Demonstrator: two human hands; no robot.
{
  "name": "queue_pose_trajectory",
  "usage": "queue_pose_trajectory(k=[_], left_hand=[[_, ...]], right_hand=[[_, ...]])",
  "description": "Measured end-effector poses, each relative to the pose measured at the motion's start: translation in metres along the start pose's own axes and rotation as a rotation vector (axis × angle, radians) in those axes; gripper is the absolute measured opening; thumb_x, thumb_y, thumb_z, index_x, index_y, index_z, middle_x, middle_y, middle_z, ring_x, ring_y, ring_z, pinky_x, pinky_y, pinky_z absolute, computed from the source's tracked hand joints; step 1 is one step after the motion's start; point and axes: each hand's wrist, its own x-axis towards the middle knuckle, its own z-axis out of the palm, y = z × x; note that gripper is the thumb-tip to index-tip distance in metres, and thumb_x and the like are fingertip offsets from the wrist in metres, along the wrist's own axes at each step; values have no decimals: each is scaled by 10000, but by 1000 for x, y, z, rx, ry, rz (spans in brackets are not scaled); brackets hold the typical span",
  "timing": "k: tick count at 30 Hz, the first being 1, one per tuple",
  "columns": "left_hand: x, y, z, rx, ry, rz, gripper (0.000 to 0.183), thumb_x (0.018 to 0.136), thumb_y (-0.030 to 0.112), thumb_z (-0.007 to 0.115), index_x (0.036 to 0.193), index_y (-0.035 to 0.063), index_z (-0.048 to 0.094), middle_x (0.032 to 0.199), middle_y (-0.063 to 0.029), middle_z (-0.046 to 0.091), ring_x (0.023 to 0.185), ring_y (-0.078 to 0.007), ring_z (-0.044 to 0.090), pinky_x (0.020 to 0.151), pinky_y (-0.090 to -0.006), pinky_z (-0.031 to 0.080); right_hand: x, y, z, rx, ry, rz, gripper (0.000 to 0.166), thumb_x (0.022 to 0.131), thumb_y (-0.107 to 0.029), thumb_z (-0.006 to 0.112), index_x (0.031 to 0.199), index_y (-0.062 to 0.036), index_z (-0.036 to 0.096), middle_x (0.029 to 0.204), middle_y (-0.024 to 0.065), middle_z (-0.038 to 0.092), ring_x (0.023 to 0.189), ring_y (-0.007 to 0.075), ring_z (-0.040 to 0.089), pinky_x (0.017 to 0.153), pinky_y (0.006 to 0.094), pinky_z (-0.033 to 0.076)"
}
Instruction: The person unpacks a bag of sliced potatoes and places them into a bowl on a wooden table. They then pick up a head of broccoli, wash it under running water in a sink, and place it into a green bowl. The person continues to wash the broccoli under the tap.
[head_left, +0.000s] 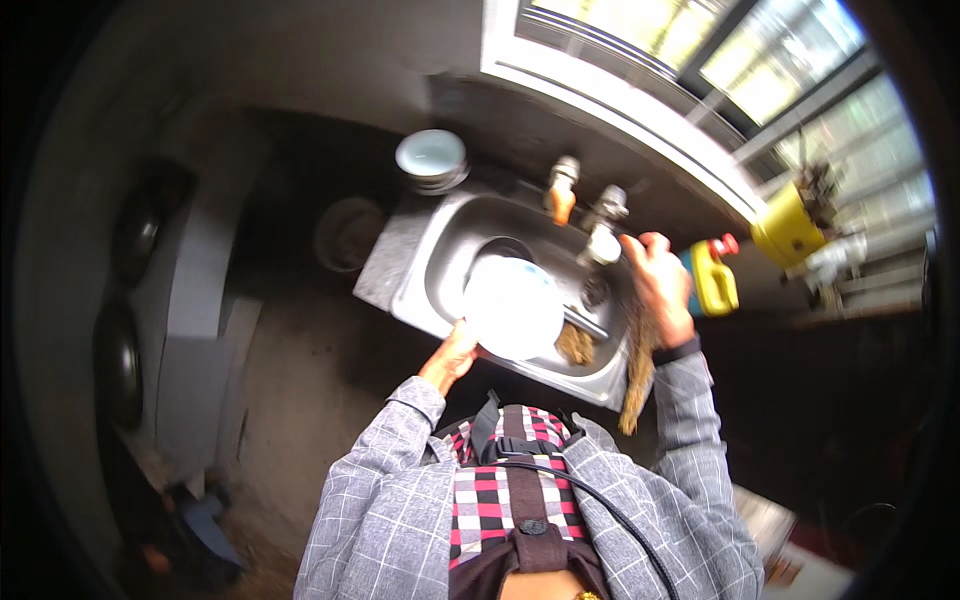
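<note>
My left hand (454, 352) grips the near left rim of a round white dish (513, 309), overexposed by the light, above a stainless steel sink (450, 244). Whether it is a plate or a bowl is hard to tell. My right hand (661, 281) is raised over the sink's right end, thumb and forefinger slightly apart. Its fingertips are close to a tap with a white spout (602, 244); contact is unclear. Beneath that hand, a long brown fibrous bundle (637, 375) hangs over the sink's edge. Inside the basin are a brown scrubbing pad (576, 345) and a drain (595, 291).
Stacked bowls (431, 159) stand at the sink's back left corner. A second tap with an orange spout (561, 201) is on the wall. Right of the sink are a yellow jug with a red cap (716, 279) and a yellow container (793, 225) by the window. A pale bucket (349, 234) sits left.
</note>
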Motion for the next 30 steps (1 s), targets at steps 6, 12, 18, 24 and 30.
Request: queue_pose_trajectory(k=[6,12,18,24,30], left_hand=[[43,-8,17,250,11,-79,480,772,35,561,1233,-22,441,1116,-125,565,985,-237,593,780,-390,536],[77,-4,41,297,23,-163,535,760,-10,555,1271,-20,397,1147,-162,556,987,-305,608,758,-458,561],[102,-6,51,335,-13,-192,546,764,-1,514,1295,20,385,1177,-161,545,995,-306,600,701,-443,560],[113,-10,60,324,-11,-232,533,767,-45,510,1287,-3,401,1177,-153,558,1017,-307,599,752,-427,562],[114,-12,60,346,-6,-223,547,766,-36,500,1299,-1,385,1173,-160,559,997,-299,610,712,-402,572]], right_hand=[[4,7,56,-313,217,-356,404,840,-507,541,950,-119,575,638,101,538,552,252,603,436,356,485],[11,-1,101,-134,225,-351,362,839,-402,592,847,-41,568,589,93,533,499,235,606,442,336,489],[18,8,82,133,89,-409,404,820,-350,603,832,45,522,588,171,601,554,309,626,501,368,499],[24,15,86,142,63,-442,442,819,-366,596,868,68,520,620,180,608,557,314,621,502,374,500],[22,12,75,140,64,-458,461,823,-386,593,875,67,529,598,170,602,551,304,623,502,366,504]])
